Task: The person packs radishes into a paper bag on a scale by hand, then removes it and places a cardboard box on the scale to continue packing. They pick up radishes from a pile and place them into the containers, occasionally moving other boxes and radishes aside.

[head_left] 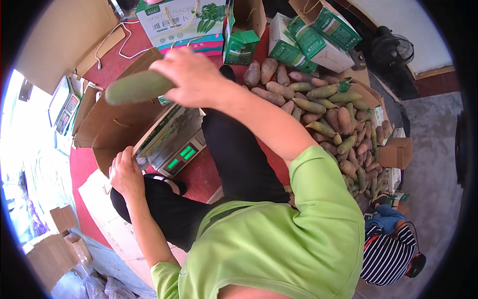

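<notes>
The red floor (114,62) serves as the work surface, and the person squats on it with knees apart, which keeps everything within arm's reach. The largest thing on it is the pile (328,119) of long green and brownish roots heaped along the right side, near the right arm, probably so that one can be taken without shifting the feet. Printed cartons (181,22) stand in a row at the far edge, beyond the pile and out of the way. Directly in front of the knees an open brown box (119,127) sits on a scale (181,153), whose lit green display faces the person and so can be read while looking down. A second scale (67,107) lies further left, well apart from both hands. At the lower right another person in a striped top (388,256) crouches beside the pile. The radish (137,87) hangs in the air just above the box's open top, lying nearly level with its free end pointing left. The right hand (191,74) has its fingers wrapped round the thick end, a full clasp that suits a heavy, smooth root. The left hand (125,173) rests on the near edge of the box, fingers curled over the cardboard, seemingly to hold the flap back and steady the box on the scale.
</notes>
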`<state>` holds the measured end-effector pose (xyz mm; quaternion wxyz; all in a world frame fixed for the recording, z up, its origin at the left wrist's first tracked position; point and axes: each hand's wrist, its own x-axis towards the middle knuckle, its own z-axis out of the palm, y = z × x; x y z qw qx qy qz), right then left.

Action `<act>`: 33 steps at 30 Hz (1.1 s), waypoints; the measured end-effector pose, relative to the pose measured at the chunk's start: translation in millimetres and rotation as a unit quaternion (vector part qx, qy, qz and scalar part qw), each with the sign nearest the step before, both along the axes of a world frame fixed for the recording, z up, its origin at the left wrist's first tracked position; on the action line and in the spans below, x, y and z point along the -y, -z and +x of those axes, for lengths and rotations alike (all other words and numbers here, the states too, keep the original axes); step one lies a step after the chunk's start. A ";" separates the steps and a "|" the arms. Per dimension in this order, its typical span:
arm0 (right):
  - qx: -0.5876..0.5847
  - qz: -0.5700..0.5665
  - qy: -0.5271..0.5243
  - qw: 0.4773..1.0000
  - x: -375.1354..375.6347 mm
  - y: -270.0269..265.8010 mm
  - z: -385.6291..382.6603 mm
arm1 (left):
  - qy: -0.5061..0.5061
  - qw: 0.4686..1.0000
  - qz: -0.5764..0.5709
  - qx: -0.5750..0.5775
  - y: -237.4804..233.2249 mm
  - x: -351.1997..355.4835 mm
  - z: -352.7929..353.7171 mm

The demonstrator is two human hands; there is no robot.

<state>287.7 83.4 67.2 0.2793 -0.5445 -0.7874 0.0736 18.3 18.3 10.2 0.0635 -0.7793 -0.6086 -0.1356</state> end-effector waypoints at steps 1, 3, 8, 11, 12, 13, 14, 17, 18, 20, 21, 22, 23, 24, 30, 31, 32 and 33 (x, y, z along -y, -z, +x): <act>0.038 -0.016 -0.017 0.999 -8.6 1.1 -15.4 | 0.001 1.000 0.002 0.001 -0.5 0.5 0.0; 0.081 -0.012 -0.048 0.995 -21.5 12.2 -43.7 | 0.004 1.000 0.001 -0.004 -1.0 1.1 0.2; 0.094 -0.091 -0.094 0.987 -32.5 38.2 -89.2 | 0.011 1.000 0.003 0.002 0.8 2.0 -2.3; 0.014 -0.120 -0.107 0.987 -34.6 48.6 -83.5 | 0.013 1.000 0.006 0.004 0.4 2.3 -2.7; -0.045 -0.120 -0.106 0.986 -33.5 47.9 -77.0 | 0.014 1.000 0.007 0.004 0.5 2.5 -2.4; -0.074 -0.088 -0.091 0.989 -28.4 43.2 -67.6 | 0.013 1.000 0.007 0.005 0.8 2.2 -3.4; -0.073 -0.089 -0.090 0.989 -25.8 45.4 -55.8 | 0.020 1.000 0.012 0.002 1.6 1.5 -4.2; -0.219 0.019 -0.063 0.973 -16.6 46.2 -14.0 | 0.025 0.999 0.018 0.006 2.8 2.4 0.7; -0.251 0.041 -0.046 0.966 -7.6 41.8 2.6 | 0.023 1.000 0.018 0.009 2.8 3.3 2.1; -0.316 -0.030 0.022 0.948 7.0 47.8 36.2 | 0.022 1.000 0.018 0.004 2.1 2.9 1.6; -0.353 -0.044 0.053 0.933 13.8 61.4 52.8 | 0.021 1.000 0.017 0.000 2.2 2.6 1.2; -0.390 -0.058 0.085 0.915 21.7 79.5 69.4 | 0.024 1.000 0.015 -0.002 2.9 2.2 1.1; -0.398 -0.081 0.111 0.907 32.5 96.2 86.1 | 0.022 1.000 0.017 0.000 3.9 1.6 0.7; -0.407 -0.105 0.137 0.897 44.8 113.4 101.3 | 0.020 1.000 0.019 0.001 5.2 1.7 -0.3; -0.361 -0.183 0.282 0.870 152.7 249.0 155.2 | 0.020 1.000 0.014 0.001 8.1 2.0 -0.5; -0.305 -0.218 0.305 0.875 174.7 267.4 157.6 | 0.004 1.000 0.014 0.009 7.4 2.0 1.4; -0.249 -0.252 0.325 0.877 197.0 287.9 159.0 | -0.012 1.000 0.016 0.018 7.7 1.3 3.5; -0.239 -0.300 0.340 0.859 222.4 319.8 160.4 | -0.007 1.000 0.019 0.018 10.1 -0.4 1.3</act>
